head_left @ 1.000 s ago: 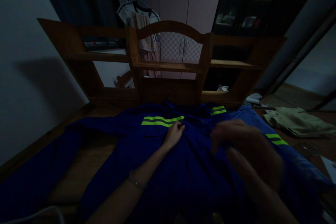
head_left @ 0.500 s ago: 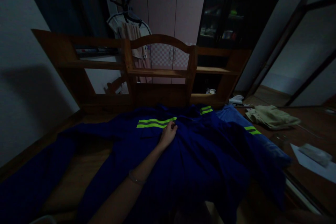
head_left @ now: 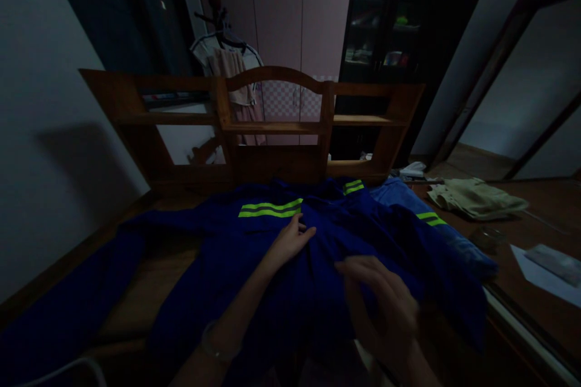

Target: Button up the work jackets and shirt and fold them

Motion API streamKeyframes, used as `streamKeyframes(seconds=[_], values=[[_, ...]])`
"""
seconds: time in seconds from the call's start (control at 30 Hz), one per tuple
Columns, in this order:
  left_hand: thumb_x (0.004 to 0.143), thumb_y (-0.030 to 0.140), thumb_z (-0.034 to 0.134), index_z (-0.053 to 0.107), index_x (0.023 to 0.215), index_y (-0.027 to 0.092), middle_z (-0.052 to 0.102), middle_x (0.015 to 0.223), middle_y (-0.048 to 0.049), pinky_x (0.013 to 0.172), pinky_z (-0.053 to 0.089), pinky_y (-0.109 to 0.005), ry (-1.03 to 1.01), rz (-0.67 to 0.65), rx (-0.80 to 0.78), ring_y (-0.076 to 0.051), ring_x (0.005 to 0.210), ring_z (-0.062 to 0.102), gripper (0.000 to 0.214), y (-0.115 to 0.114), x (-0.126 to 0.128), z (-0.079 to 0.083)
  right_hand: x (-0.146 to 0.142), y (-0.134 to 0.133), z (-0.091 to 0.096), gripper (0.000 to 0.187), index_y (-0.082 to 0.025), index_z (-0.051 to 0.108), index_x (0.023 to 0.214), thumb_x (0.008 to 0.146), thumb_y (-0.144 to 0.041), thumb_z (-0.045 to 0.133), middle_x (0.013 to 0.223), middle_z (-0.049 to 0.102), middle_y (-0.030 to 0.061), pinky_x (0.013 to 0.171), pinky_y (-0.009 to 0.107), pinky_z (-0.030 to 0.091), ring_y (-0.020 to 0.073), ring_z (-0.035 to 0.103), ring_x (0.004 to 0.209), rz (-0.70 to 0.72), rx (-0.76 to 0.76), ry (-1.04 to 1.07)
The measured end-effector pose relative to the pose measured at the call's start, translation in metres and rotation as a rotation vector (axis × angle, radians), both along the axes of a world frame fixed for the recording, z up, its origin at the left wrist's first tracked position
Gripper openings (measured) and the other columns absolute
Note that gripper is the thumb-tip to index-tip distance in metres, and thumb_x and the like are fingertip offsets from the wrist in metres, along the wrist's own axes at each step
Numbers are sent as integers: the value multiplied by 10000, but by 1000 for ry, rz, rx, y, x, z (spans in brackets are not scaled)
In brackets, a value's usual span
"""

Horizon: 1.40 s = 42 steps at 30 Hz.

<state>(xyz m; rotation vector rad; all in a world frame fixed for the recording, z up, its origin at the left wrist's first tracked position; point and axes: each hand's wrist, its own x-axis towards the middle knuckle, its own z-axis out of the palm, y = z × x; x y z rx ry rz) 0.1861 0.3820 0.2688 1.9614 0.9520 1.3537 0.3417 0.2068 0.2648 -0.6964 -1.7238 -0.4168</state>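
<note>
A dark blue work jacket with yellow-green reflective stripes lies spread out, its front facing up and one sleeve stretched to the left. My left hand rests on the jacket's chest, just below the striped band, with thumb and fingers apart. Over the lower right of the jacket hovers my right hand, somewhat blurred, fingers curved and apart from the thumb, with nothing visible in it. A bracelet circles my left wrist.
A wooden headboard with shelves stands behind the jacket. Blue jeans lie to the right, partly beneath a sleeve. Farther right are a folded khaki garment, a glass jar and a white sheet with a packet on it.
My right hand has come into view from the lower right, over the jacket. My left hand's thumb and fingers have spread apart, near the same chest spot. The view has shifted slightly.
</note>
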Motion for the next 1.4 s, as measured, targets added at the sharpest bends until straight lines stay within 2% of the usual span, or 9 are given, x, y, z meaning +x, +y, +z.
streamKeyframes(seconds=[0.17, 0.37, 0.47, 0.63, 0.83, 0.97, 1.1, 1.23, 1.4], values=[[845, 373, 548, 429, 1320, 177, 640, 1145, -119, 829, 501, -316, -137, -73, -42, -196, 967, 642, 528, -34, 0, -35, 9, 61, -16, 165, -207, 605, 921, 900, -132, 459, 927, 606, 41, 692, 259, 459, 151, 597, 767, -16, -330, 14], [821, 167, 511, 603, 1145, 176, 684, 1077, -107, 821, 513, -312, -179, 49, -31, -184, 955, 654, 337, -26, 9, -56, 18, 83, -44, 197, -212, 612, 950, 892, -124, 446, 928, 603, 38, 754, 261, 441, 168, 596, 840, -54, -381, -42], [803, 145, 525, 643, 1079, 188, 698, 1041, -85, 815, 505, -292, -124, 88, 5, -177, 953, 650, 303, -23, 13, -55, 18, 85, -47, 216, -223, 613, 993, 901, -132, 440, 951, 601, 36, 771, 262, 441, 166, 598, 846, -93, -397, -76], [714, 57, 557, 625, 1032, 204, 660, 922, -31, 719, 471, -262, 106, 242, 119, -130, 725, 595, 357, -19, 16, -54, 19, 90, -48, 274, -253, 604, 1098, 900, -140, 452, 990, 605, 31, 765, 255, 452, 162, 606, 842, -138, -427, -143], [741, 85, 552, 603, 827, 200, 591, 838, -19, 733, 440, -267, 249, 281, 165, -148, 780, 574, 153, -16, 18, -55, 17, 94, -49, 309, -260, 639, 1116, 884, -148, 470, 910, 618, 28, 707, 245, 453, 156, 610, 770, -189, -446, -140], [793, 170, 546, 565, 815, 200, 609, 802, -15, 710, 451, -272, 145, 270, 130, -151, 747, 598, 42, -25, 20, -52, 19, 97, -46, 326, -241, 648, 1162, 903, -190, 457, 869, 627, 38, 678, 244, 445, 149, 599, 738, -141, -468, -20], [824, 283, 543, 528, 834, 205, 581, 627, 31, 526, 453, -229, -106, 122, -17, -134, 542, 600, 80, -34, 23, -34, 27, 97, -34, 326, -186, 662, 1149, 906, -328, 497, 738, 608, 19, 528, 223, 405, 114, 521, 565, 54, -575, 252], [804, 320, 589, 552, 834, 196, 633, 718, 5, 521, 492, -223, -354, 80, 23, -144, 592, 648, 133, -44, 32, -18, 29, 93, -19, 355, -180, 658, 1144, 884, -390, 542, 643, 543, -18, 447, 208, 338, 85, 433, 475, 207, -612, 411], [815, 266, 572, 612, 877, 174, 698, 869, -56, 689, 532, -240, -452, 89, -8, -175, 808, 687, 118, -52, 42, -34, 19, 89, -15, 263, -210, 695, 1078, 882, -327, 564, 907, 621, 41, 582, 226, 432, 112, 556, 659, 181, -474, 325]])
